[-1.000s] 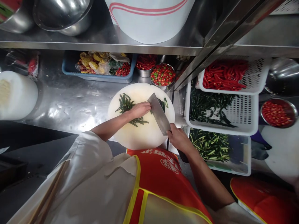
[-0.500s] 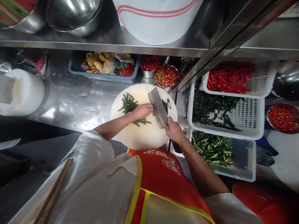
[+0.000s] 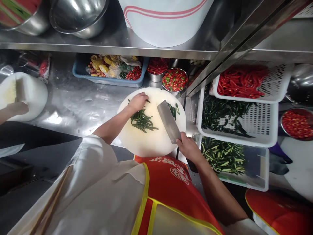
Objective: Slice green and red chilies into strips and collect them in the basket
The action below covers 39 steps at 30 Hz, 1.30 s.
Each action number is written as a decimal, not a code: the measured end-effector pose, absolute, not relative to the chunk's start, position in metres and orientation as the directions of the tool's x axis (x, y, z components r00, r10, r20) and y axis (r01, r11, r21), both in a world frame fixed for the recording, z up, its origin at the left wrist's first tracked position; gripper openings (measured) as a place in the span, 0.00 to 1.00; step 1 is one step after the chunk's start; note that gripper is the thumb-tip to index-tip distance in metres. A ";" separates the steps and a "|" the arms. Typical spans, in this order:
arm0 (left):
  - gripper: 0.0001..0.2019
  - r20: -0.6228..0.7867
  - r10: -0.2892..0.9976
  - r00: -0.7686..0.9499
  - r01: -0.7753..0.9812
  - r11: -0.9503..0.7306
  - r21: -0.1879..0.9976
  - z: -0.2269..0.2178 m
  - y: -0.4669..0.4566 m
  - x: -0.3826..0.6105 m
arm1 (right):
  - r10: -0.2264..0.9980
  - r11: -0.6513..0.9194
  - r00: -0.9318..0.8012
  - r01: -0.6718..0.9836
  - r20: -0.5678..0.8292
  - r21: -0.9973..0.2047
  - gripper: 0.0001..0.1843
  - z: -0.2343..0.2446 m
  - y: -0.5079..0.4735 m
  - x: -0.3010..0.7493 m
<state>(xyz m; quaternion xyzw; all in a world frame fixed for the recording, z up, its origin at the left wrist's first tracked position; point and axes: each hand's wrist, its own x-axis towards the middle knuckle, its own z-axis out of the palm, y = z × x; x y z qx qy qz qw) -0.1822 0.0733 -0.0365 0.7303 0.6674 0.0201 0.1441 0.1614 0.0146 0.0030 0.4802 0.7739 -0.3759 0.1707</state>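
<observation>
Since half a second ago, a co-worker's hand (image 3: 17, 108) has come into sight at far left, the person's left hand (image 3: 139, 101) has slid off the cleaver (image 3: 168, 122) to the far left of the round white board (image 3: 146, 143), and the cleaver has shifted slightly nearer the body. Beginning from the left, that co-worker's hand rests by a blurred blade on a white block (image 3: 37, 94). Bare steel desk (image 3: 73, 104) lies between, with a blue tub (image 3: 105, 81) of corn pieces and red bits behind. On the board, the left hand curls downward over the upper end of a loose heap of green peppers (image 3: 141, 120); one dark tip pokes out by its fingertips, but I can't tell whether the grip is pinching it. Right of the heap, the cleaver lies slantwise above the board, its handle wrapped firmly in the right hand's (image 3: 187, 147) grip. Past the blade, near the board's edge, sit a few more green pieces (image 3: 173, 111). Farther right stand a white basket (image 3: 259, 120) of dark green peppers and, nearer the body, a clear tub (image 3: 255, 169) of sliced ones.
</observation>
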 end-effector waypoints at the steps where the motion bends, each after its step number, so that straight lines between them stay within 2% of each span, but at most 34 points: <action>1: 0.13 -0.123 0.968 0.219 0.938 -0.174 0.301 -0.040 0.070 -0.169 | 0.623 0.238 -0.466 0.878 -0.629 -0.415 0.15 0.003 0.016 0.161; 3: 0.13 -0.068 0.905 0.420 0.844 -0.362 0.395 -0.046 0.059 -0.145 | 0.636 0.224 -0.446 0.888 -0.630 -0.402 0.14 0.003 0.018 0.160; 6: 0.14 -0.032 0.849 0.527 0.769 -0.460 0.443 -0.052 0.041 -0.119 | 0.634 0.248 -0.456 0.885 -0.625 -0.394 0.13 0.008 0.019 0.160; 14: 0.16 0.015 0.867 0.499 0.747 -0.439 0.499 -0.062 0.032 -0.113 | 0.585 0.219 -0.473 0.874 -0.659 -0.433 0.15 0.027 0.018 0.167; 19: 0.16 0.045 0.867 0.497 0.738 -0.449 0.503 -0.065 0.032 -0.113 | 0.566 0.302 -0.497 0.867 -0.657 -0.396 0.15 0.031 0.017 0.167; 23: 0.16 0.035 0.876 0.480 0.748 -0.430 0.506 -0.066 0.032 -0.110 | 0.635 0.333 -0.511 0.858 -0.579 -0.392 0.14 0.012 0.021 0.142; 27: 0.15 -0.016 0.855 0.518 0.733 -0.434 0.523 -0.052 0.034 -0.114 | 0.669 0.252 -0.490 0.857 -0.559 -0.450 0.14 0.000 0.030 0.127; 30: 0.13 -0.018 0.921 0.389 0.780 -0.318 0.539 -0.034 0.038 -0.135 | 0.680 0.244 -0.491 0.852 -0.544 -0.463 0.14 0.004 0.028 0.136; 32: 0.11 -0.030 0.980 0.198 0.840 -0.153 0.521 -0.023 0.040 -0.155 | 0.673 0.272 -0.507 0.846 -0.538 -0.458 0.14 0.008 0.021 0.147; 34: 0.10 -0.089 0.991 0.102 0.879 -0.048 0.474 -0.017 0.041 -0.173 | 0.639 0.312 -0.537 0.835 -0.551 -0.453 0.14 0.011 0.011 0.159; 39: 0.09 -0.292 0.916 0.275 0.931 -0.177 0.320 -0.017 0.036 -0.178 | 0.576 0.375 -0.567 0.823 -0.588 -0.427 0.12 0.004 -0.005 0.175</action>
